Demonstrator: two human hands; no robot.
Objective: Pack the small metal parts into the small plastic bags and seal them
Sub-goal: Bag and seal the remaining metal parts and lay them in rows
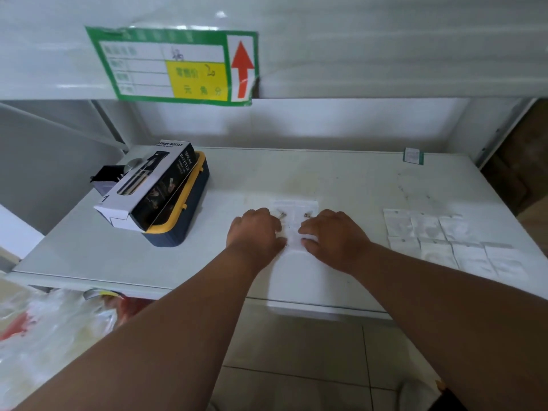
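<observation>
White shelf [341, 179]: two metal parts [281, 215], perhaps seven bags [444, 241], both hands' fingers [275, 229] flat, relaxed.

You see two small metal parts [293, 215] near the shelf's middle, about nine plastic bags [444, 243] toward its right edge, and one spray-bottle box [148, 188] at its left.

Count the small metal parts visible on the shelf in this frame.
2: one metal part just beyond the left hand, the other metal part just beyond the right hand. Hands or bags could hide more.
</observation>
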